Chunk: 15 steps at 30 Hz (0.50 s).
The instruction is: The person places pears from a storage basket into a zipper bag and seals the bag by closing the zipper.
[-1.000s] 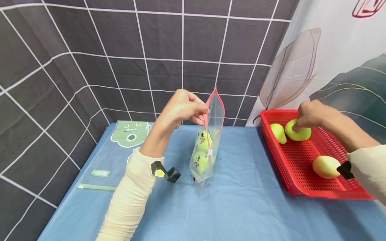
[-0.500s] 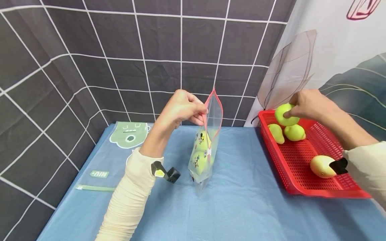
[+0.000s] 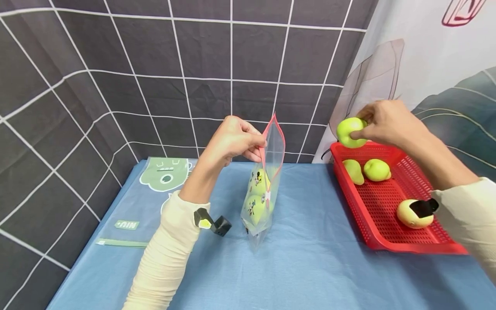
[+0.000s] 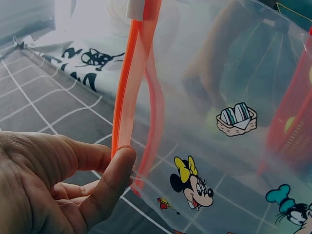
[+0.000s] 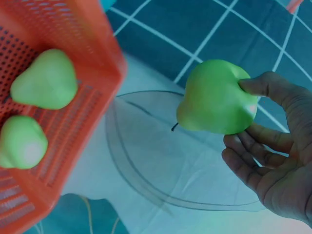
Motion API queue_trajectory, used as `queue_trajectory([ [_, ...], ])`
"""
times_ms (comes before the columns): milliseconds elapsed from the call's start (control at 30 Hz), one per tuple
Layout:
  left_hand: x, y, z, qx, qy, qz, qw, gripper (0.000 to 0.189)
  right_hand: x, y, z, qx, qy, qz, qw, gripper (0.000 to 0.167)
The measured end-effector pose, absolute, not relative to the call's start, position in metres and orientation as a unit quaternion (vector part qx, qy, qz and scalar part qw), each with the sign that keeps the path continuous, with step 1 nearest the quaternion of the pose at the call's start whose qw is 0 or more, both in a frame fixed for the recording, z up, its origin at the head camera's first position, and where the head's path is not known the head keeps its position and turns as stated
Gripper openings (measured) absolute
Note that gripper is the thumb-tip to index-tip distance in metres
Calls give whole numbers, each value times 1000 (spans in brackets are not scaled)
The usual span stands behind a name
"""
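Observation:
My left hand [image 3: 239, 140] pinches the red zip edge of a clear zip bag [image 3: 276, 146], whose mouth gapes toward the right. Cartoon figures are printed on the bag, and yellow-green fruits [image 3: 253, 209] sit inside it. In the left wrist view, thumb and finger [image 4: 117, 165] grip the orange-looking strip. My right hand [image 3: 389, 122] holds a green pear [image 3: 350, 131] up above the back left corner of the red basket [image 3: 358, 215]. The right wrist view shows the pear [image 5: 214, 100] between thumb and fingers, its dark stem pointing away from the palm.
Two green pears [image 3: 376, 170] lie at the back of the basket, and a yellow fruit [image 3: 410, 215] rests nearer the front, partly behind the wrist camera. A flat green-printed zip bag [image 3: 128, 202] lies on the blue cloth at left. Dark gridded fabric rises behind the table.
My right hand has lifted the pear out of the basket and carried it up and leftward, uncovering another pear beneath. The left hand stays at the bag's edge.

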<state>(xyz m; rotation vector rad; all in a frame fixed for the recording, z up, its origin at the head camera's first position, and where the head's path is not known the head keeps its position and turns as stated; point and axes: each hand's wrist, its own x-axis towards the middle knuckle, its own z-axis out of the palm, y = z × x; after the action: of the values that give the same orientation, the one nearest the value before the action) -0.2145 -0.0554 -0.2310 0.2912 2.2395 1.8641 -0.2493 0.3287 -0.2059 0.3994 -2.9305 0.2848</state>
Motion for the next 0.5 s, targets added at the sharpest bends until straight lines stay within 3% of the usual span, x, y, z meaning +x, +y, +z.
queue_trajectory([
  [500, -215, -54, -231, 99, 761, 632, 108, 10, -238, 288, -185, 165, -961, 135, 177, 49],
])
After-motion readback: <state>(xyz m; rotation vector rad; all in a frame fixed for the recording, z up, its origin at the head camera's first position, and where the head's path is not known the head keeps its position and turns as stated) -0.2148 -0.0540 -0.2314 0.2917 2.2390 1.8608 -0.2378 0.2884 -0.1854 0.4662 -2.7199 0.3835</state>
